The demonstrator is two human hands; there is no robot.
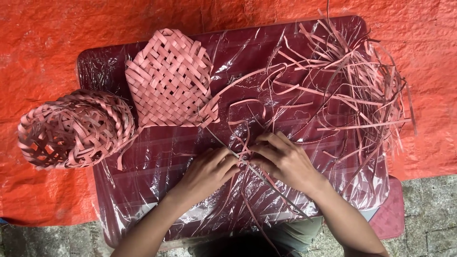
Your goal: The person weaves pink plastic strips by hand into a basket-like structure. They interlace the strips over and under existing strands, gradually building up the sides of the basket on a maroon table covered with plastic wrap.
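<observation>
Orange tarp (43, 57) covers the ground, with grey paving at the bottom edge, and on it stands a dark red table (143, 181) wrapped in clear plastic film. Near the table's front middle, both hands meet over a few pink strips (245, 154) that cross each other there. The left hand (209, 169) is half closed, its fingertips pinching the strips at the crossing. The right hand (285, 159) is curled over the same spot, fingers pressing the strips against the film; its grip is narrow, holding the strips rather than spread flat.

The strips look thin, flat and light, springy enough to curl and kink, and likely to slide on the slick film. They seem best held right at the crossing, where 1 pinch keeps several in place; the loose ends would flop about.

A flat woven piece (169, 78) of the same pink material lies at the back left, a long strip trailing from its corner toward the hands. A rounded woven basket (76, 128) lies on its side at the table's left edge, overhanging the tarp. A loose heap of strips (352, 81) sprawls over the back right.
</observation>
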